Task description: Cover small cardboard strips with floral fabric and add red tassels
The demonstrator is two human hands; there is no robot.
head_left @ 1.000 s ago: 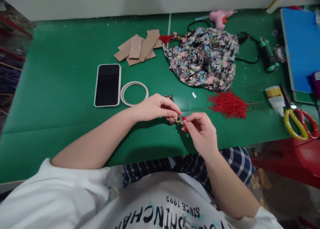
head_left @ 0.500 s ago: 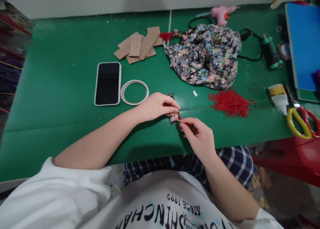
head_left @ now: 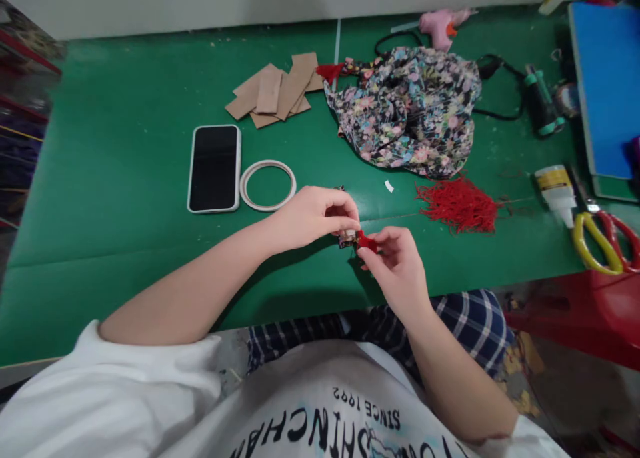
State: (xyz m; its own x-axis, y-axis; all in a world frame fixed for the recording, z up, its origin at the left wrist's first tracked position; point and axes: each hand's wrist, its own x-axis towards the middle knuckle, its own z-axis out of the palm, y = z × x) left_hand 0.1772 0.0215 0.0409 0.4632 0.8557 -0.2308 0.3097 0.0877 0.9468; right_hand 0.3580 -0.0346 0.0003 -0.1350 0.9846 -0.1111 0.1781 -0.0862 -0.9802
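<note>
Close to the table's near edge, my left hand is closed on a small piece of dark floral fabric, mostly hidden under the fingers. My right hand pinches a red tassel between thumb and fingers, right at the fabric's right end. Whether the tassel is joined to the fabric, I cannot tell. To the right lies a bundle of red threads. A small white scrap sits just beyond my hands.
A phone and a tape roll lie left. Behind are cardboard strips, crumpled floral cloth and a pink glue gun. On the right are a glue bottle, scissors, a green-black cutter and a blue board.
Red tassel threads now show fanned out between my right fingers, where only a thin bit of red showed before. My right hand has shifted slightly up; my left hand stays on the fabric.
</note>
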